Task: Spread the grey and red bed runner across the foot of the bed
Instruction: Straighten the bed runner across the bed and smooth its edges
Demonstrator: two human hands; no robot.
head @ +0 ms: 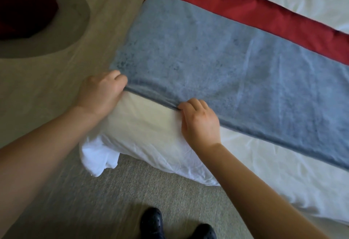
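Grey plush cloth with a red band (245,11) along its far side makes up the bed runner (207,64). It lies flat across the white-covered bed (283,172), running from the bed's left corner out past the right edge of view. The left hand (103,91) sits at that corner, its fingers curled down over the end of the runner's near hem and gripping it. The right hand (200,121) lies further along the same hem, its fingertips bent and pinching the grey edge. The two hands are apart, with a short stretch of hem between them. A loose fold of white sheet (96,159) hangs off the corner below the left wrist. Dark shoes (153,221) stand on the beige carpet (122,191). At upper left a dark red object (22,8) rests on a round grey surface (73,23); what these are cannot be told.
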